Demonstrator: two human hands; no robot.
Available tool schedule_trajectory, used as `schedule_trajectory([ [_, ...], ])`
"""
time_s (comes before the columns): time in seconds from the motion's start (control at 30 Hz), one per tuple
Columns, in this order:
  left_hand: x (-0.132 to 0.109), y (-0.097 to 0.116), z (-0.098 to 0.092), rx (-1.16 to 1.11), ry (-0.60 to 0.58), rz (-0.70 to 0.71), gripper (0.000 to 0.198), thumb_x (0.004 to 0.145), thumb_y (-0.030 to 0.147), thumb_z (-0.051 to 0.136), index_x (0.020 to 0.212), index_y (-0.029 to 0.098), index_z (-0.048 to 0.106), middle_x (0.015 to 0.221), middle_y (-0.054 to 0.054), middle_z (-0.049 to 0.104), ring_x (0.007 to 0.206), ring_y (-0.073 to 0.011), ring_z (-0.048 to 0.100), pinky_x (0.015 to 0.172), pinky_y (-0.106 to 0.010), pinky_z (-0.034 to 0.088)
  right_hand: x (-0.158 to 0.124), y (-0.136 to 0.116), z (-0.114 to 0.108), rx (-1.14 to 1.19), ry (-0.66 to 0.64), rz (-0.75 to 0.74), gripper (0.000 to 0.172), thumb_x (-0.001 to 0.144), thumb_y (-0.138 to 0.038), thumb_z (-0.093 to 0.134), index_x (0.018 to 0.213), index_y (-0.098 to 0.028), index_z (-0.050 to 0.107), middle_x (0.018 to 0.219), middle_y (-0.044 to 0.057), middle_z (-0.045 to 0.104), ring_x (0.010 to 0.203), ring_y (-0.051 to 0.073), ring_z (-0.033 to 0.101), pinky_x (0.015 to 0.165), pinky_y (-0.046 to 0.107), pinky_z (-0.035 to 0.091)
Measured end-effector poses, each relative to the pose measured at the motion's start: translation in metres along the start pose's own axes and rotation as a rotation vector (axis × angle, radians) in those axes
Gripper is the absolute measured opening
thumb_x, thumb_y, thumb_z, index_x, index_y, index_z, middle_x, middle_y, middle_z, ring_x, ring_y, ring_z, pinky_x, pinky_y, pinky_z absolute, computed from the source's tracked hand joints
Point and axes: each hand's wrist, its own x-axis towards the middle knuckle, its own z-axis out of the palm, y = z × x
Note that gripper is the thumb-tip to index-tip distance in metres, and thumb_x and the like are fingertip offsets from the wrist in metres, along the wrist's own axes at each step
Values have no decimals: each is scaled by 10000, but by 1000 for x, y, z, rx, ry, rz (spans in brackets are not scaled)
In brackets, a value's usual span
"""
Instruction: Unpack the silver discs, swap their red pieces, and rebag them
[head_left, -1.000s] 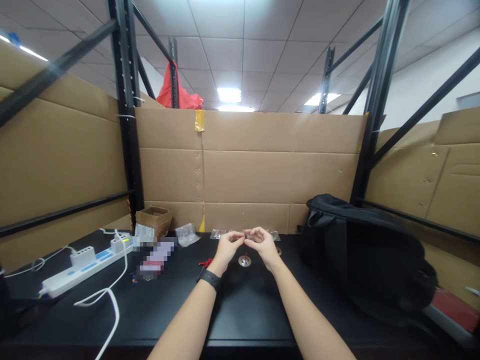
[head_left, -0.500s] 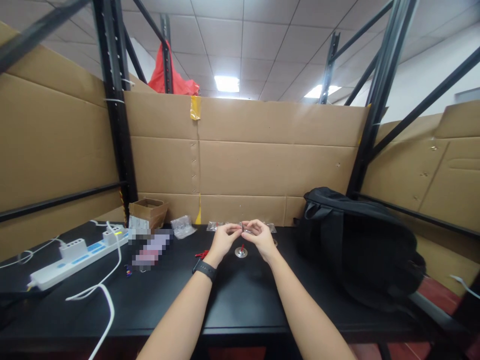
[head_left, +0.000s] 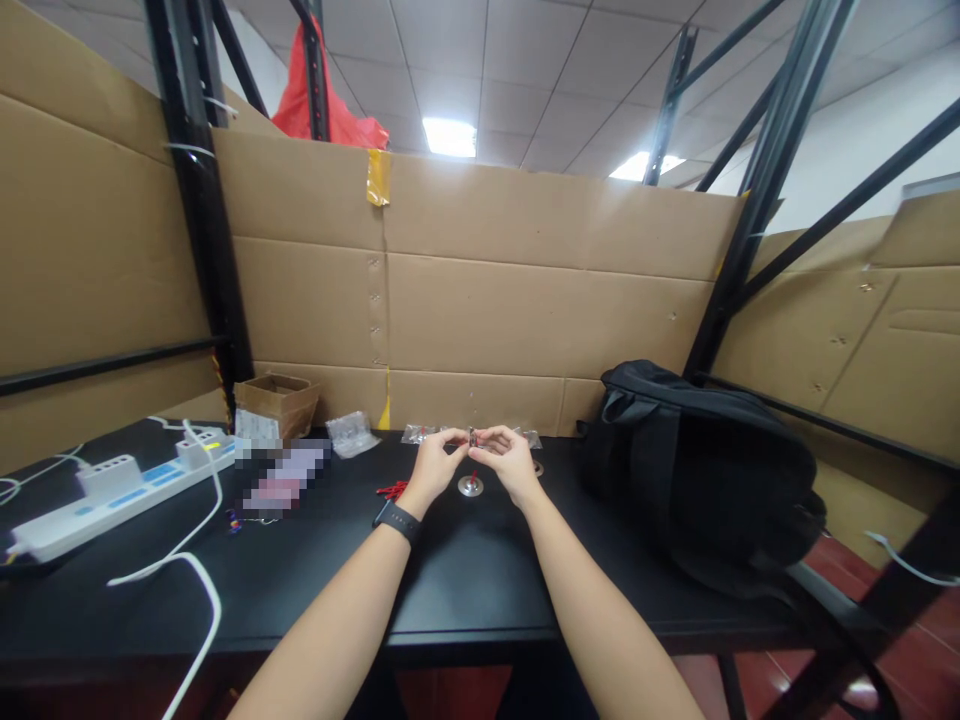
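Above the black table, my left hand [head_left: 436, 465] and my right hand [head_left: 508, 462] meet at the fingertips around a small dark item [head_left: 472, 438], too small to name. A round silver disc [head_left: 470, 487] lies just below them, with a red piece [head_left: 474, 476] rising from its middle. Red cords [head_left: 391, 490] rest left of my left wrist, which wears a dark watch. Behind my hands are clear plastic packets [head_left: 417, 434], partly hidden. A ring-shaped item [head_left: 538, 468] shows beside my right hand.
On the left of the black table [head_left: 322, 590] are a white power strip [head_left: 120, 505], white cables, an open cardboard box [head_left: 279, 405] and a crumpled plastic bag [head_left: 352, 434]. A black backpack [head_left: 705, 480] stands on the right. Cardboard panels [head_left: 480, 300] close off the back.
The view has shifted, so the table items appear lower-left to left. Between my fingertips the small dark item shows more clearly, and my hands remain together above the disc.
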Motion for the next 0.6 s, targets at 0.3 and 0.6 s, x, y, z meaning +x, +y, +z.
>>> schedule_trajectory([
  [0.3, 2, -2, -6, 34, 3, 3, 177, 850, 308, 610, 862, 183, 735, 900, -58, 759, 867, -206, 680, 862, -324, 505, 3, 5, 1, -48, -34, 26, 298, 695, -413, 818, 905, -208, 763, 1005, 76, 769, 992, 273, 712, 989, 463, 524],
  [0.6, -2, 0, -6, 143, 1, 6, 183, 843, 366, 646, 897, 224, 747, 954, -47, 763, 905, -211, 687, 902, -331, 484, 9, 12, -10, -385, 1, -121, 193, 780, -401, 738, 824, -219, 786, 964, 93, 760, 986, 272, 692, 950, 442, 513],
])
